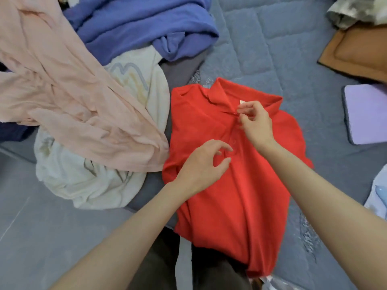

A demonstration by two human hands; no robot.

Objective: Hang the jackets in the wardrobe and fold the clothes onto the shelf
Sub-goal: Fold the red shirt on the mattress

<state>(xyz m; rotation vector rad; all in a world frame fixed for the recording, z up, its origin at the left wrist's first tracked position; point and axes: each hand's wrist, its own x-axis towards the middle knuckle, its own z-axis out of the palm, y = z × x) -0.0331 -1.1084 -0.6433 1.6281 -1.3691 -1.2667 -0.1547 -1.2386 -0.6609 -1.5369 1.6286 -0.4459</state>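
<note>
From the head view, a red polo shirt (236,195) lies front up on the grey quilted bed cover (251,49), with its collar pointing away from the person. The right hand (256,124) pinches the button placket just under the collar. The left hand (201,166) sits lower over the placket with its fingers loosely curved, spread apart and holding nothing. Just beside the shirt on its left, a pink garment (62,91) is heaped over a cream one (83,185), and a blue garment (136,24) lies behind them.

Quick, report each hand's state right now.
Left hand: open, fingers loosely curved over the red polo shirt, gripping nothing.
Right hand: pinching the shirt just below its collar.
</note>
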